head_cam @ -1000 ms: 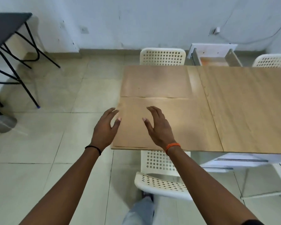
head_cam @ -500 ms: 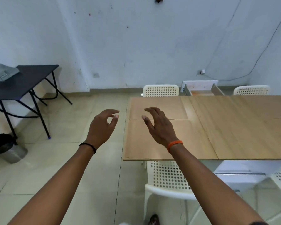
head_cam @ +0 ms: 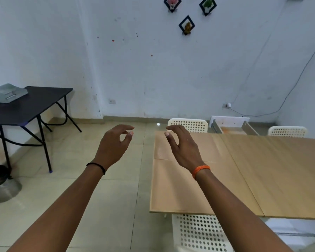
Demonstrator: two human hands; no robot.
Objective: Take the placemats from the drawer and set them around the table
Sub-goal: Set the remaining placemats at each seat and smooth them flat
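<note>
Two placemats [head_cam: 178,182] lie at the table's [head_cam: 280,170] left end, both the left hand [head_cam: 115,144] and right hand [head_cam: 182,146] hovering loose and empty, so fetching more from the open drawer [head_cam: 233,127] seems next.

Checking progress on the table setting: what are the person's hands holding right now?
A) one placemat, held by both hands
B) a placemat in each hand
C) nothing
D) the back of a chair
C: the left hand and right hand hang in the air with loosely curled fingers, holding nothing, while two placemats lie flat on the table.
</note>
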